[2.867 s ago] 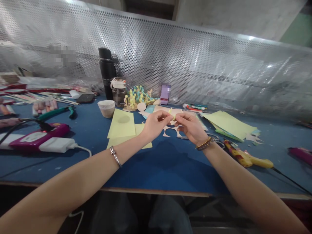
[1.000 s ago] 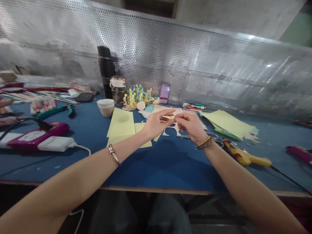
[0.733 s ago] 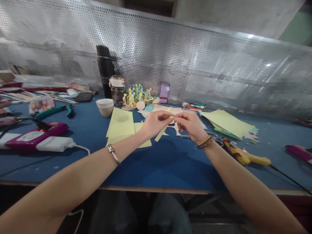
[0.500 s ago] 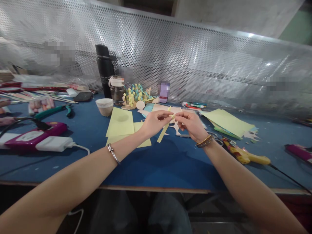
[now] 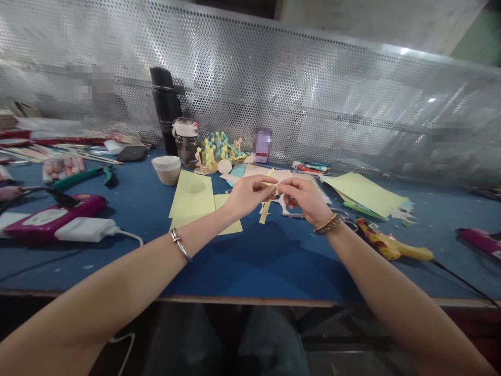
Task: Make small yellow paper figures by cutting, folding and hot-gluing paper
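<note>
Fingertips of my left hand and my right hand meet above the blue table, both pinching a narrow yellow paper strip. One end of the strip hangs down below my left fingers, and a short piece sticks up behind them. The part between the fingertips is mostly hidden. Yellow paper sheets lie beside my left hand. Under and behind both hands are cut pale pink paper scraps.
Behind stand a paper cup, a jar, a black bottle, paper flowers and a phone. A yellow glue gun and more yellow paper lie right. A purple power strip sits left.
The hanging end of the strip has swung to the right and looks steeper and shorter. Both hands stay pinched together at nearly the same place. The view has shifted slightly.
</note>
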`<state>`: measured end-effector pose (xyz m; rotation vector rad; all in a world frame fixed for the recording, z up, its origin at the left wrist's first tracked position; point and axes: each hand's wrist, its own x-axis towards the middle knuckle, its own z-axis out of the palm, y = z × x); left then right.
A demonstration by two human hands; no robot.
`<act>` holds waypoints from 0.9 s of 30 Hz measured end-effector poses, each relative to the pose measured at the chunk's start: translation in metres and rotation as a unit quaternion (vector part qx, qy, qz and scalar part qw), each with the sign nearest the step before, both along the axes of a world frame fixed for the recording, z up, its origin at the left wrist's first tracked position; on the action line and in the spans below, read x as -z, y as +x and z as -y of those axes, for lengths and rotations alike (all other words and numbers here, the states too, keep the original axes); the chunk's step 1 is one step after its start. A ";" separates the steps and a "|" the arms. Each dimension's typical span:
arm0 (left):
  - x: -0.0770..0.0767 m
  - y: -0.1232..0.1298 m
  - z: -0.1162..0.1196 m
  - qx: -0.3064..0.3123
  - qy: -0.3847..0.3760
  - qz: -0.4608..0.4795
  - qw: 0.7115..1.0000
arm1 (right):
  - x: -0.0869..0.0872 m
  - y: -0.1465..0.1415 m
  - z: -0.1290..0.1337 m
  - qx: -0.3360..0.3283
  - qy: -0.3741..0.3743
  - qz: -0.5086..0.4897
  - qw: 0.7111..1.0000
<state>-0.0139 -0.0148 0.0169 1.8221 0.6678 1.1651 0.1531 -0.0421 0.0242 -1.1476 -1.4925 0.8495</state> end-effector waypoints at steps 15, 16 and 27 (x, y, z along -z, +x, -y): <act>-0.001 0.001 0.001 -0.011 -0.054 0.013 0.998 | 0.000 -0.001 0.000 -0.015 -0.004 -0.017 1.000; -0.001 0.001 0.001 -0.010 -0.053 0.011 0.998 | 0.000 -0.001 0.000 -0.016 -0.002 -0.014 1.000; 0.000 -0.001 0.001 -0.022 -0.033 -0.018 0.999 | -0.001 -0.002 0.001 -0.013 0.003 0.009 1.000</act>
